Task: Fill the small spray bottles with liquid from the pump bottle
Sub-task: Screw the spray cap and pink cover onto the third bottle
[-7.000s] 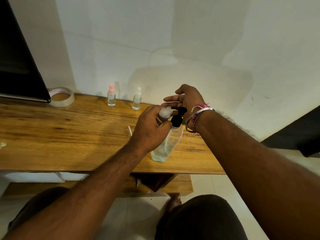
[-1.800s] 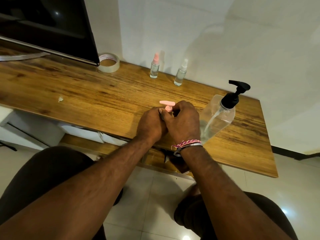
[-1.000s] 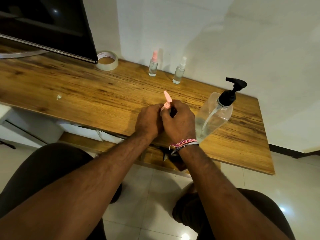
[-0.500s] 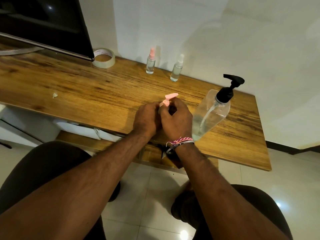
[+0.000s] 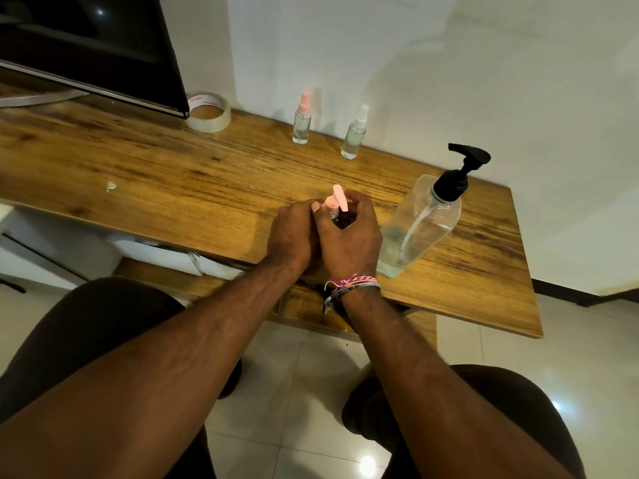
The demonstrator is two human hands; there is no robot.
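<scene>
White wall (image 5: 449,63), glossy tiled floor (image 5: 311,375)

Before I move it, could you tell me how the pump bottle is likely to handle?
The pump bottle looks nearly empty, so probably light. Tall, with a heavy-looking black pump head, it may tip if pushed high. Its clear plastic walls likely flex under a squeeze.

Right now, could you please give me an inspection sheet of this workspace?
Surface: wooden table, with a small pale scrap on it.
Job's things: pump bottle upright at the right, liquid low in it; two small spray bottles upright by the wall; a pink spray top shows between the hands, the bottle under it hidden.
Clutter: tape roll beside the screen.
Grippers: left hand and right hand both curled round the pink-topped bottle.
Cables: nothing seen.
Surroundings: white wall, tiled floor.
</scene>
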